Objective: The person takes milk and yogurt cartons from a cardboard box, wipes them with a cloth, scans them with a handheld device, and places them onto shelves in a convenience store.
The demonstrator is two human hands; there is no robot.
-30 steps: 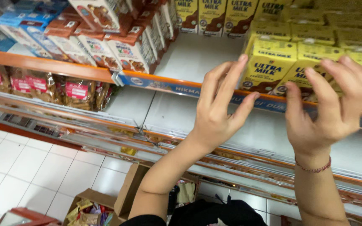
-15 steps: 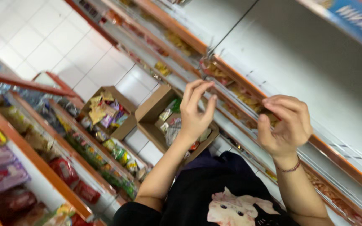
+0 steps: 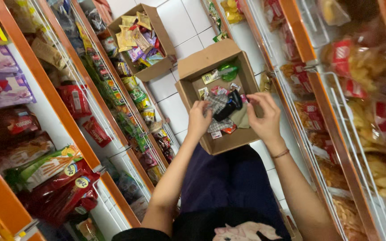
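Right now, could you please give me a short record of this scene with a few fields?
setting: shop aisle with white tiled floor, snack shelves on both sides
left hand: over the near cardboard box, fingers at a checked cloth
right hand: over the same box, by a dark item; grip unclear
box contents: small packets, a green wrapper
second box: further along the floor, full of mixed packets
wrist: thin band on the right

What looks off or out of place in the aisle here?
Mildly odd: two open cardboard boxes sit on the floor. The near box, under both hands, holds a jumbled mix; the far box is heaped with loose packets. Nothing spilled.
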